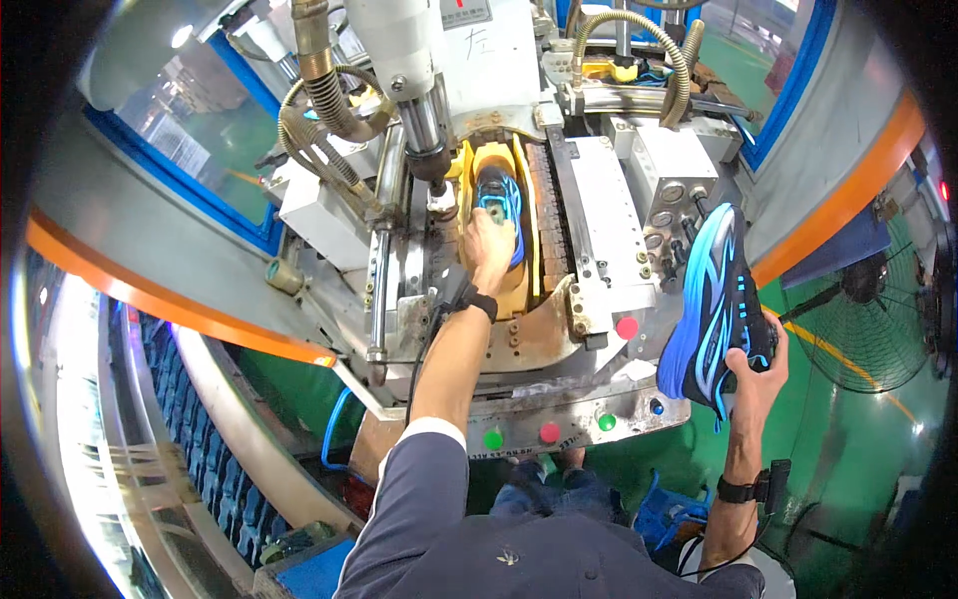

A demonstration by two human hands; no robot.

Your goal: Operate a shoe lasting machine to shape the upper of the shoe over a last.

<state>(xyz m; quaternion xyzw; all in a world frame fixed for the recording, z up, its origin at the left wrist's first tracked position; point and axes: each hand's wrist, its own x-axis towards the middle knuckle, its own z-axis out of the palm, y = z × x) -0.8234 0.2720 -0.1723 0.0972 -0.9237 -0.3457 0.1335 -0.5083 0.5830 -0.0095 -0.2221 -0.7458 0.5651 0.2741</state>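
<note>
Deep in the press, a black and blue sneaker (494, 184) lies in a yellow padded cradle (514, 290). My left hand (488, 243) reaches in over its near part, fingers closed around the edge of the shoe's opening; the fingertips are partly hidden. Off to the right, outside the machine, my right hand (756, 385) grips a second sneaker (711, 309) by its heel end. That shoe stands nearly upright, toe up, with its blue-to-purple sole facing left. Black straps circle both wrists.
A metal press cylinder (424, 130) hangs just left of the cradle. Gauges (672, 193) and hoses flank it. Green and red buttons (549, 432) line the machine's front edge. A black fan (863, 285) stands at right, a blue stool (667, 507) below, and a blue-slatted belt (215, 439) at left.
</note>
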